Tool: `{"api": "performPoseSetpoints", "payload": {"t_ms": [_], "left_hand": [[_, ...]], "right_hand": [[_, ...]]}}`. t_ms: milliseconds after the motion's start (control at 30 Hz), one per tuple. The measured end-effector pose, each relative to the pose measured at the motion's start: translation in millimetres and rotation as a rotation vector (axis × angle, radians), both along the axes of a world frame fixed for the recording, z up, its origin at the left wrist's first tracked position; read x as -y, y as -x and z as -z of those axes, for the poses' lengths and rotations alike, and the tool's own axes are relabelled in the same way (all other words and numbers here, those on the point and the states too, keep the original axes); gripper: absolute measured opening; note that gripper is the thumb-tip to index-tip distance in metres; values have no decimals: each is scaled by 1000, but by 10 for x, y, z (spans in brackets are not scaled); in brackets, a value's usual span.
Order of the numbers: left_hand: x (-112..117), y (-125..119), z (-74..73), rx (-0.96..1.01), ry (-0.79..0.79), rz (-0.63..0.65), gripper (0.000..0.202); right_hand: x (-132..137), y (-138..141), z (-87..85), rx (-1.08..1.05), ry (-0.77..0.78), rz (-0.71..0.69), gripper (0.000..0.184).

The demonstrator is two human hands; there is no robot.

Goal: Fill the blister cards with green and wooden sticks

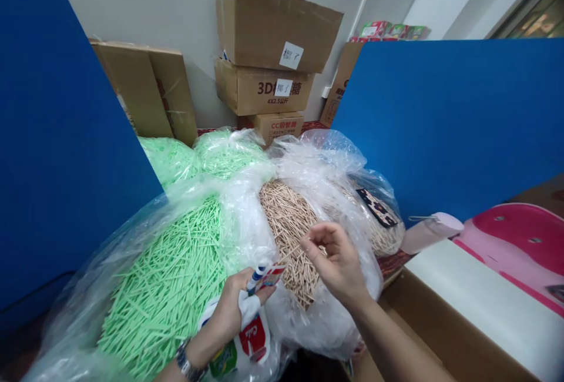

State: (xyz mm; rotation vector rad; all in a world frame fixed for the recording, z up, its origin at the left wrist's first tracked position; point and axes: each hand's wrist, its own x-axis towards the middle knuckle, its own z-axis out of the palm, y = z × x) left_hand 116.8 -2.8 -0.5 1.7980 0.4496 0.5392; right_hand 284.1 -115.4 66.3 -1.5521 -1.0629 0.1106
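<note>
While left hand (233,304) pinches the printed packet (270,277), right hand (338,260) hovers over brown sticks (285,210) in clear bag (319,332), fingers curled, can't tell if pinching. Sticks likely light, stiff, brittle; grip mid-length.

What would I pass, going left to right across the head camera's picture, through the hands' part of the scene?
Left blue panel → green sticks → left hand → brown sticks → right hand → pale cylindrical container → pink-and-red object.
</note>
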Motion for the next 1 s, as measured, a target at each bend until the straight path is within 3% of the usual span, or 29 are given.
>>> {"api": "performPoseSetpoints", "payload": {"t_ms": [200,333,433,533,700,833,933,1000], "left_hand": [[-29,102,42,-25,210,41,19],[-85,202,65,-34,283,54,21],[-119,268,56,-97,129,38,20],[-140,298,44,-114,10,9,20],[-185,345,101,23,145,-33,20],[-150,425,196,1,151,-104,21],[-60,478,245,-19,93,-148,15],[-24,533,270,-7,137,-204,12]], "right_hand": [[-118,148,143,245,168,-116,5],[-130,124,97,337,217,-165,3],[-173,106,12,390,318,-280,12],[-253,171,22,597,339,-375,19],[-324,348,198,852,337,-373,59],[-378,455,227,740,398,-471,61],[-510,560,257,542,415,-468,39],[-614,637,308,497,429,-433,34]]}}
